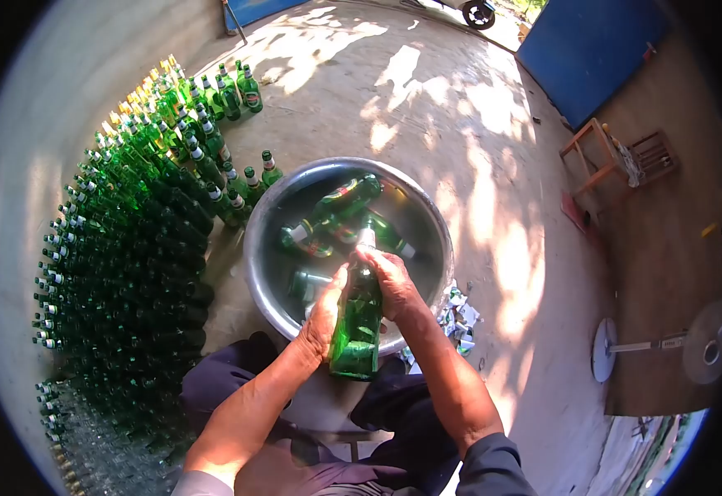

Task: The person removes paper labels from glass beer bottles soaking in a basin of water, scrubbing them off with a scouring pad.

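Observation:
A green glass bottle (356,326) is held between my two hands over the near rim of a round metal basin (266,302). Its neck points away from me, with a whitish label on it, and its base is toward me. My left hand (325,314) is wrapped round the bottle's left side. On the right side of the neck and shoulder, my right hand (390,283) grips it with the fingers closed. In the basin's water lie several green bottles (349,198), some with labels.
Rows of green bottles (121,248) stand along the left wall. Peeled label scraps (460,318) lie right of the basin. A wooden frame (597,165), a red object (576,212) and a fan-like stand (605,350) are at the right, a blue door (588,50) behind.

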Demonstrator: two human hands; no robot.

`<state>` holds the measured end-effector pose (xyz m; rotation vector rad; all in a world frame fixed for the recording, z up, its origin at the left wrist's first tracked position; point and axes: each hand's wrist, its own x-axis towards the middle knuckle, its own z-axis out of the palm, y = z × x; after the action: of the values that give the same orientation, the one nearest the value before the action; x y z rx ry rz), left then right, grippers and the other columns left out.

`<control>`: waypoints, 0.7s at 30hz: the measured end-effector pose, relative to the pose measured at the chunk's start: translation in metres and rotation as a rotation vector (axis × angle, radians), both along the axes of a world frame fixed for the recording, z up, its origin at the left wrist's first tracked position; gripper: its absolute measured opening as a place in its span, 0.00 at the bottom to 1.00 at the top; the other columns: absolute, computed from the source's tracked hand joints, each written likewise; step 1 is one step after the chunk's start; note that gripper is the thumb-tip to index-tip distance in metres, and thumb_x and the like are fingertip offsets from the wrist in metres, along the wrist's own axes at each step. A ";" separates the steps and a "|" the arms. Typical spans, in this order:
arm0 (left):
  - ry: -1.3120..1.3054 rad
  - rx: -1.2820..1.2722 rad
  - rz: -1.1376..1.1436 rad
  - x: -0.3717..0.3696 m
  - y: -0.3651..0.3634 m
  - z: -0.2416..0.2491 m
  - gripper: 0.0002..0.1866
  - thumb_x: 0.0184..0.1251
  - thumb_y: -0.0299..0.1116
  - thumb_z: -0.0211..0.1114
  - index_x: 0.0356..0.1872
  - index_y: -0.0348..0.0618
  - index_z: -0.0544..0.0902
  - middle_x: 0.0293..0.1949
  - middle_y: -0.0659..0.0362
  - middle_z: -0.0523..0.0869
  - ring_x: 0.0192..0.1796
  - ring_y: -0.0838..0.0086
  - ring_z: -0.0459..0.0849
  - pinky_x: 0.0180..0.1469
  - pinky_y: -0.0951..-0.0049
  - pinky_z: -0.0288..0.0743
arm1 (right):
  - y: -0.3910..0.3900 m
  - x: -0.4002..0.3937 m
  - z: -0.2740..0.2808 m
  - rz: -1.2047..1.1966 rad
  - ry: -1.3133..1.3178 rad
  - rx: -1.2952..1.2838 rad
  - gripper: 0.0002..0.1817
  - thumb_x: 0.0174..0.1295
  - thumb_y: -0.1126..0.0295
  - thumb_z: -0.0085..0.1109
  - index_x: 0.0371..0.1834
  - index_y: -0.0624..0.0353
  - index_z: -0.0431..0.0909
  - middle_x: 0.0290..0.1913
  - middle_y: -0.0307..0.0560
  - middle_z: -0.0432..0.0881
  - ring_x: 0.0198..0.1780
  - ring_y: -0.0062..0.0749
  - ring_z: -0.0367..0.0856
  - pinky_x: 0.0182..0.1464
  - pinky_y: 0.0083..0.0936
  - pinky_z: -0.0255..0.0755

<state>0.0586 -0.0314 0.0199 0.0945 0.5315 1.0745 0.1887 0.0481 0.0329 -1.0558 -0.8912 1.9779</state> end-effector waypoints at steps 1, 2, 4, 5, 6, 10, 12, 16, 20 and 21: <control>-0.023 -0.077 -0.028 0.003 -0.001 0.005 0.34 0.80 0.66 0.43 0.62 0.47 0.78 0.42 0.50 0.89 0.33 0.54 0.90 0.34 0.55 0.89 | 0.001 -0.001 -0.005 -0.007 -0.002 -0.003 0.19 0.68 0.53 0.67 0.45 0.59 0.81 0.36 0.39 0.82 0.32 0.23 0.79 0.37 0.25 0.76; 0.107 -0.084 0.067 0.010 -0.002 0.010 0.31 0.81 0.63 0.45 0.58 0.45 0.80 0.39 0.52 0.88 0.33 0.60 0.90 0.35 0.60 0.89 | 0.002 -0.001 -0.010 -0.056 -0.045 0.025 0.19 0.69 0.53 0.66 0.44 0.60 0.81 0.34 0.39 0.81 0.31 0.23 0.78 0.35 0.25 0.76; 0.178 -0.058 0.006 0.009 -0.005 0.001 0.29 0.81 0.61 0.47 0.55 0.44 0.80 0.38 0.54 0.88 0.33 0.64 0.89 0.35 0.63 0.88 | 0.008 0.003 -0.019 -0.110 -0.088 0.050 0.20 0.70 0.52 0.65 0.43 0.61 0.82 0.33 0.38 0.80 0.29 0.23 0.77 0.34 0.26 0.75; 0.250 -0.026 -0.045 0.007 -0.006 -0.003 0.27 0.82 0.59 0.49 0.53 0.44 0.81 0.37 0.56 0.87 0.33 0.68 0.89 0.35 0.66 0.87 | 0.013 0.007 -0.027 -0.140 -0.185 0.040 0.20 0.71 0.52 0.63 0.41 0.62 0.82 0.31 0.37 0.79 0.28 0.23 0.76 0.33 0.26 0.75; 0.330 -0.026 -0.026 0.011 -0.009 0.006 0.23 0.83 0.54 0.52 0.50 0.43 0.81 0.36 0.59 0.87 0.32 0.73 0.88 0.36 0.70 0.86 | 0.015 0.005 -0.021 -0.169 -0.281 0.030 0.21 0.73 0.52 0.62 0.40 0.63 0.83 0.29 0.37 0.79 0.28 0.23 0.75 0.33 0.27 0.74; 0.330 -0.082 -0.070 0.010 -0.015 0.004 0.16 0.82 0.49 0.57 0.51 0.48 0.76 0.36 0.64 0.82 0.32 0.79 0.84 0.33 0.75 0.82 | 0.004 -0.001 0.010 -0.236 -0.353 -0.068 0.23 0.75 0.51 0.58 0.35 0.62 0.84 0.27 0.36 0.78 0.26 0.22 0.73 0.32 0.29 0.73; 0.314 -0.088 -0.067 0.008 -0.016 0.009 0.15 0.81 0.49 0.57 0.50 0.48 0.76 0.37 0.64 0.82 0.32 0.79 0.84 0.33 0.74 0.83 | 0.002 -0.004 0.015 -0.241 -0.339 -0.079 0.27 0.76 0.48 0.55 0.34 0.64 0.83 0.27 0.40 0.79 0.25 0.23 0.75 0.31 0.30 0.71; 0.300 -0.136 -0.032 0.000 -0.017 0.005 0.20 0.83 0.50 0.52 0.55 0.45 0.81 0.42 0.57 0.88 0.39 0.70 0.89 0.43 0.66 0.87 | -0.002 -0.008 -0.010 -0.120 -0.712 0.394 0.24 0.76 0.54 0.52 0.44 0.69 0.82 0.32 0.56 0.85 0.34 0.41 0.84 0.39 0.41 0.74; 0.297 -0.103 0.138 -0.007 -0.012 0.008 0.25 0.83 0.52 0.51 0.66 0.45 0.77 0.56 0.54 0.85 0.53 0.66 0.88 0.56 0.64 0.84 | -0.033 -0.023 0.022 0.054 -0.583 0.403 0.42 0.71 0.52 0.59 0.78 0.71 0.58 0.73 0.68 0.70 0.74 0.47 0.70 0.74 0.34 0.64; 0.297 -0.104 0.164 -0.012 -0.009 0.001 0.25 0.82 0.53 0.52 0.65 0.45 0.77 0.54 0.54 0.86 0.51 0.65 0.88 0.56 0.63 0.83 | -0.038 -0.031 0.015 -0.011 -0.597 0.555 0.44 0.71 0.55 0.62 0.81 0.70 0.53 0.75 0.68 0.68 0.75 0.46 0.69 0.74 0.34 0.63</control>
<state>0.0463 -0.0405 0.0213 0.1221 0.8742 1.1977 0.1573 0.0101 0.0477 -1.3091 -1.6251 1.2735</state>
